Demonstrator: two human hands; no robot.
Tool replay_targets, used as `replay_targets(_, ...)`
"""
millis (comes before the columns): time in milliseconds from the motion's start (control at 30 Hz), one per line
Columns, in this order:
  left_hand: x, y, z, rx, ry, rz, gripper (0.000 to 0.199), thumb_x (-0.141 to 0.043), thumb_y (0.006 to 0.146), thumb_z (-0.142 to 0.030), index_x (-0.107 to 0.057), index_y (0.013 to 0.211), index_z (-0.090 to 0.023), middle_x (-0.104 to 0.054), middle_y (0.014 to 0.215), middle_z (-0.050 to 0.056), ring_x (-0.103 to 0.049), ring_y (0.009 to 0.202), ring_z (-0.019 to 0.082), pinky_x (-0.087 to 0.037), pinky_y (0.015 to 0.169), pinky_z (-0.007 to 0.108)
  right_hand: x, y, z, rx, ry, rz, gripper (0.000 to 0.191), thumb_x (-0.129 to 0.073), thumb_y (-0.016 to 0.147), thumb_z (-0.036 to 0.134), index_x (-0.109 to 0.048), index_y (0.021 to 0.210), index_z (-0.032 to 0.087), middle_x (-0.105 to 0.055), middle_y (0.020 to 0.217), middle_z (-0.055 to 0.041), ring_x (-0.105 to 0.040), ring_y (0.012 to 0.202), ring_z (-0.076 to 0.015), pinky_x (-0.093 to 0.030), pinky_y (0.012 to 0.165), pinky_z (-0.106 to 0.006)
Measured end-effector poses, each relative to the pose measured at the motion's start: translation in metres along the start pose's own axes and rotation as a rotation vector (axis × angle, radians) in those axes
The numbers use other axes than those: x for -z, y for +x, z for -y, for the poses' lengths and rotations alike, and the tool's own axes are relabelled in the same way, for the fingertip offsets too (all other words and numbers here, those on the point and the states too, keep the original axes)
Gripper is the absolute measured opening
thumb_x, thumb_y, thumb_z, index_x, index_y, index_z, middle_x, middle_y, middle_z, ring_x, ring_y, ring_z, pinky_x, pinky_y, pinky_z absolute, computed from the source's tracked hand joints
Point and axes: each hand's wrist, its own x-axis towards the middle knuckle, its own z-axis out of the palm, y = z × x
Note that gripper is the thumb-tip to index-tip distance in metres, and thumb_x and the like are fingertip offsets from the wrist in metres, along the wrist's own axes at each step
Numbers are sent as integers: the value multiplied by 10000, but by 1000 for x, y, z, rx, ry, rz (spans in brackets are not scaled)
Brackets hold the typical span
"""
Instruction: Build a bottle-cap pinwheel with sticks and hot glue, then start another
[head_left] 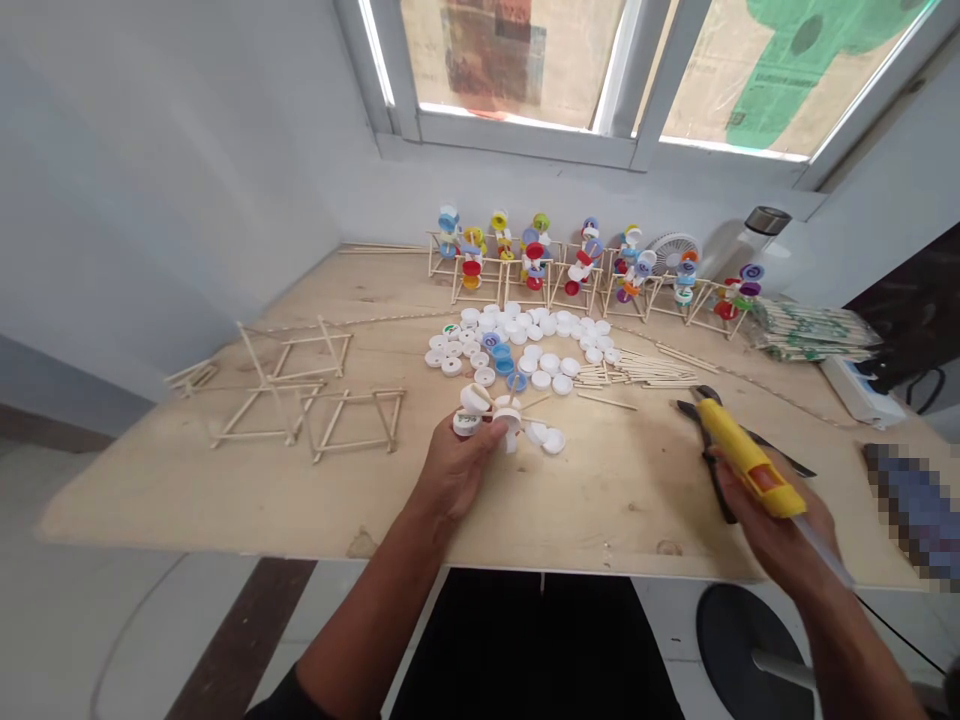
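Observation:
Closed around a small wheel of white bottle caps and wooden sticks (507,416), my left hand (459,470) is over the middle of the table. White caps sit on the wheel's stick ends, and one stick points up. My right hand (772,520) grips a yellow hot glue gun (750,455) with a clear glue stick out of its back. The gun's nozzle points away to the left, beside dark-handled pliers or cutters (780,455) on the table. Loose white caps (549,365) and a few blue caps (502,360) lie just beyond my left hand.
Stick frames (360,425) stand at the left. Along the wall runs a row of finished-looking colourful cap wheels on stick frames (534,255). Loose sticks (645,370) lie right of the caps. Farther right are packed sticks (810,330), a power strip (862,390), a bottle (750,245) and a fan (673,253).

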Motion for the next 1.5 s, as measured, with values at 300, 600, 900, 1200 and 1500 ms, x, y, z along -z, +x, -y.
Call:
replay_targets(300, 1, -4, 1, -119, 184, -56, 403, -838, 511, -243, -675, 869, -155, -644, 698, -1, -582, 665, 136, -456, 641, 237, -42, -22, 98, 49, 456, 370, 185, -505, 871, 387, -566, 837, 216, -587, 739, 7, -561, 650, -148, -434, 583, -243)
replay_targets(600, 0, -7, -1, -160, 301, -99, 384, -843, 494, -235, -691, 842, -176, -655, 706, -9, -569, 633, 129, -450, 613, 221, -54, -24, 101, -51, 504, 377, 238, -520, 863, 390, -466, 714, 213, -420, 600, 52, -416, 527, -105, -347, 493, -219)
replay_targets(900, -4, -8, -8, -184, 385, -77, 353, -843, 484, -210, -699, 805, -179, -647, 674, -13, -540, 594, 120, -422, 566, 206, -59, -23, 99, -60, 473, 363, 264, -522, 861, 405, -438, 694, 217, -427, 613, 46, -426, 547, -112, -348, 510, -226)
replay_targets(1200, -4, -8, -8, -205, 432, -54, 326, -831, 504, -215, -701, 802, -191, -665, 696, -5, -553, 610, 132, -437, 586, 214, -64, -22, 99, -57, 455, 339, 293, -526, 852, 418, -411, 665, 223, -419, 585, 49, -417, 527, -113, -340, 485, -223)
replay_targets(1500, -3, -8, -9, -208, 463, -41, 329, -822, 541, -253, -699, 840, -196, -670, 729, 2, -563, 638, 137, -442, 604, 218, -64, -21, 100, -59, 418, 326, 309, -526, 847, 416, -388, 648, 225, -397, 572, 56, -399, 515, -108, -329, 489, -223)
